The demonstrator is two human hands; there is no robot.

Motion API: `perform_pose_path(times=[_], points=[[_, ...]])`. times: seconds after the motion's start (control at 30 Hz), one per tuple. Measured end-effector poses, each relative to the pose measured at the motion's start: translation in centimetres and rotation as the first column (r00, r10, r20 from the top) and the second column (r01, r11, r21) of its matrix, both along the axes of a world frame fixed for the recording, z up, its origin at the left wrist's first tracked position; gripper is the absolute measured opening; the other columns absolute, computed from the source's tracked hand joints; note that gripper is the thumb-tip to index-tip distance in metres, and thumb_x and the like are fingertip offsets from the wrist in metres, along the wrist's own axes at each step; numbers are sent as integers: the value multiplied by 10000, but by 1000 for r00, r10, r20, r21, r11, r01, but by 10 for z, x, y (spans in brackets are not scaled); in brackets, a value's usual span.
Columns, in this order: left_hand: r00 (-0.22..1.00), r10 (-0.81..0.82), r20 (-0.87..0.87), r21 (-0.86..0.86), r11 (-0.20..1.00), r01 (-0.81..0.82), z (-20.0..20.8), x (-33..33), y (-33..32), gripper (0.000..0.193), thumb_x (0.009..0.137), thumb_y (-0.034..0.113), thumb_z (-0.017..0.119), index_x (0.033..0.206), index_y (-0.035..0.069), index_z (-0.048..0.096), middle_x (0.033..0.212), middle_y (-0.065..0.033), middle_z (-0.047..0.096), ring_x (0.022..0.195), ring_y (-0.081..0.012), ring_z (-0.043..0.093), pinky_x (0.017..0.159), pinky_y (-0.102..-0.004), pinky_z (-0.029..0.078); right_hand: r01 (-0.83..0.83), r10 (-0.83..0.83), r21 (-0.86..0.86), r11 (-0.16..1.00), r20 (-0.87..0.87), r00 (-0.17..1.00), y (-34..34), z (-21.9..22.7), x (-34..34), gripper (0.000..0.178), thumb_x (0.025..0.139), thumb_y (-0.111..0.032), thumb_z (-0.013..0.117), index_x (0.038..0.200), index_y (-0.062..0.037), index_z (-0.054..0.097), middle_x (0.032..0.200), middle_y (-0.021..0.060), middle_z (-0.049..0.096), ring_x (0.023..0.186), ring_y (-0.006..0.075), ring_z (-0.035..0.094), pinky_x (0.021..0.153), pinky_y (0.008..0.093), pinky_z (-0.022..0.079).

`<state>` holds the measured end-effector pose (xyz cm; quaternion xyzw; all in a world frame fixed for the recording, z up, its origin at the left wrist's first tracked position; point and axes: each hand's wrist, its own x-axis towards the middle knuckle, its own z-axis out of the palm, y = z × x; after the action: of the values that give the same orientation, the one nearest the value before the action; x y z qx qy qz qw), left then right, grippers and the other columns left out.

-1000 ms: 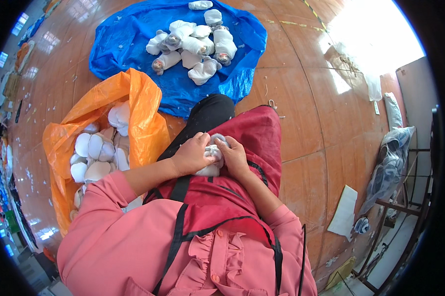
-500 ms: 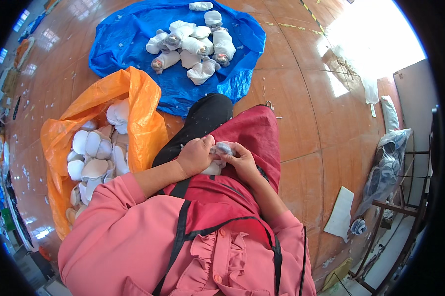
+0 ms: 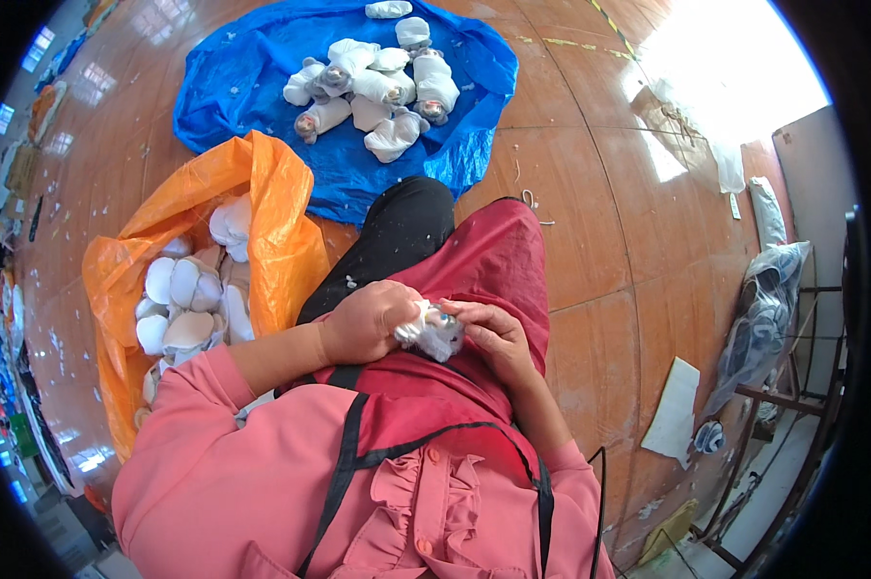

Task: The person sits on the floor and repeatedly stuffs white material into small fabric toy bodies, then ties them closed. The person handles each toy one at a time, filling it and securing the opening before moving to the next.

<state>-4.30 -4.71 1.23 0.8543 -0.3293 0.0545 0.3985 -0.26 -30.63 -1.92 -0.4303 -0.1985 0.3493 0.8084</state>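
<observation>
Over my lap, my left hand (image 3: pixel 370 323) is closed around the side of a small white and grey cloth bundle (image 3: pixel 439 340). My right hand (image 3: pixel 496 338) has its fingers bent at the bundle's right edge, thumb and fingertips gripping it. The piece looks soft, with part of it crumpled and whitish; my left fingers cover its other side. Beyond my knees, several similar white bundles with grey ends (image 3: pixel 373 85) lie on a blue plastic sheet (image 3: pixel 228 106).
To my left, an orange woven sack (image 3: pixel 286 217) gapes around several white and beige rounded pads (image 3: pixel 192 282). On the right are a white board piece (image 3: pixel 672 410), a clear plastic bag (image 3: pixel 761 314) and a metal rack (image 3: pixel 792 400). Bits of string (image 3: pixel 532 205) lie on the tiled floor.
Both hands have come a little nearer my body, and the bundle has turned so more of its whitish part shows. My right fingers have shifted along its edge.
</observation>
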Motion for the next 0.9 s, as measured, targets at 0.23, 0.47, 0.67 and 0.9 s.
perform_pose_path(times=[0.23,0.47,0.67,0.9], points=[[974,-44,224,192,981,0,20,0,-5,168,836,170,666,963,118,568,1027,-158,628,919,-318,617,744,-415,477,141,109,-465,874,471,875,23,42,11,428,801,-176,792,1169,-35,623,1165,102,612,1095,233,586,967,343,453],[964,-107,244,268,963,39,19,8,-6,172,834,241,661,919,122,570,976,-126,616,831,-283,584,703,-392,462,248,302,-705,664,557,774,36,52,21,470,757,-302,790,1078,-11,608,1046,178,625,1005,339,609,875,399,483],[971,-93,218,256,966,34,18,19,-8,130,833,214,633,911,127,576,823,-70,552,762,-267,545,682,-401,440,171,555,-848,501,467,689,39,51,30,546,856,-515,664,1041,-7,583,973,213,654,927,391,639,806,442,493],[988,-29,-153,255,965,68,29,40,-5,371,749,192,739,1053,77,562,950,-119,599,904,-338,581,788,-418,463,48,247,-618,785,383,890,33,-12,20,564,907,-466,659,1215,-4,563,1075,198,665,1023,300,645,886,374,487]])
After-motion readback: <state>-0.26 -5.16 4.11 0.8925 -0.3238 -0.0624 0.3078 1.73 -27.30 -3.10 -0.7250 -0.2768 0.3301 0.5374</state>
